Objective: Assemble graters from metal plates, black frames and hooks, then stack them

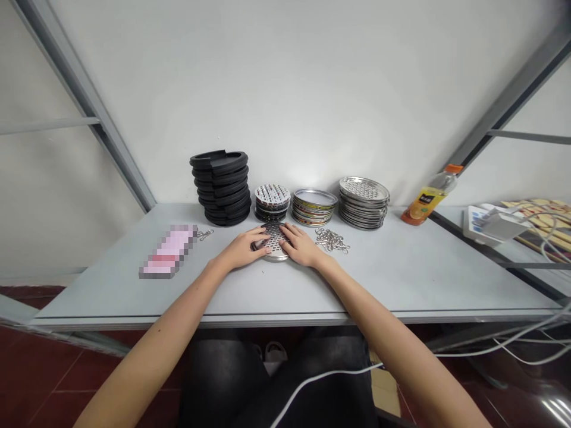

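A round perforated metal disc (pixel 274 238) with a raised rim lies on the table between my hands. My left hand (pixel 247 246) grips its left side, fingers reaching over the edge by a small dark part that I cannot make out. On the opposite side my right hand (pixel 301 244) has its fingers and thumb on the disc and rim. Just behind stands a short stack of toothed grater discs (pixel 273 195). Beside my right hand is a pile of small metal clips or hooks (pixel 331 240).
Along the wall stand a tall stack of black rings (pixel 223 187), a stack of round metal lids (pixel 314 208) and a stack of perforated metal discs (pixel 364 202). A juice bottle (pixel 430 196) leans at right, near a power strip (pixel 479 226). A blurred pink item (pixel 169 251) lies left.
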`<state>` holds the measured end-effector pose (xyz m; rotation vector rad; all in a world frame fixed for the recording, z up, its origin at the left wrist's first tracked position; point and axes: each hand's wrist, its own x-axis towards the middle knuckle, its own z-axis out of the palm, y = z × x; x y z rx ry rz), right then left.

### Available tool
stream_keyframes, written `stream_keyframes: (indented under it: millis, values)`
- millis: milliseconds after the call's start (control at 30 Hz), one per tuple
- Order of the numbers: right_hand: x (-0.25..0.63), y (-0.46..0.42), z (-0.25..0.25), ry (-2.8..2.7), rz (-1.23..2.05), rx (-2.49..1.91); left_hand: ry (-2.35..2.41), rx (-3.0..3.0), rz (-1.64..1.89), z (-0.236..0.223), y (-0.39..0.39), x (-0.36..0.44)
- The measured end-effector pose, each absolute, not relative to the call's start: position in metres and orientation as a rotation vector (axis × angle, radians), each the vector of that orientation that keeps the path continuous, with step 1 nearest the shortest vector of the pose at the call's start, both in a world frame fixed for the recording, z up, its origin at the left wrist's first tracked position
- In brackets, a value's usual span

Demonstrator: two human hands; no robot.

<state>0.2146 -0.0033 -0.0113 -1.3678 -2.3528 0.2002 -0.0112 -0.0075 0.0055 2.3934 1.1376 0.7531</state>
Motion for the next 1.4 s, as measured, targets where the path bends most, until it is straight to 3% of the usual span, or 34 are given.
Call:
stream_keyframes:
  millis: [467, 767, 1100, 1400]
  values:
    - [0.21, -0.012, -0.009, -2.349, 0.1, -1.447, 1.114, 2.352, 0.75, 0.004, -0.005, -0.013]
    - [0.21, -0.005, -0.007, -2.191, 0.257, -1.344, 1.119, 2.531, 0.715, 0.005, -0.012, -0.014]
    - [0.217, -0.013, 0.016, -1.866, 0.335, -0.99, 1.066, 2.32, 1.109, 0.012, -0.011, -0.012]
    - [0.223, -0.014, 0.018, -1.913, 0.402, -0.896, 1.055, 2.268, 1.124, 0.016, -0.01, -0.014]
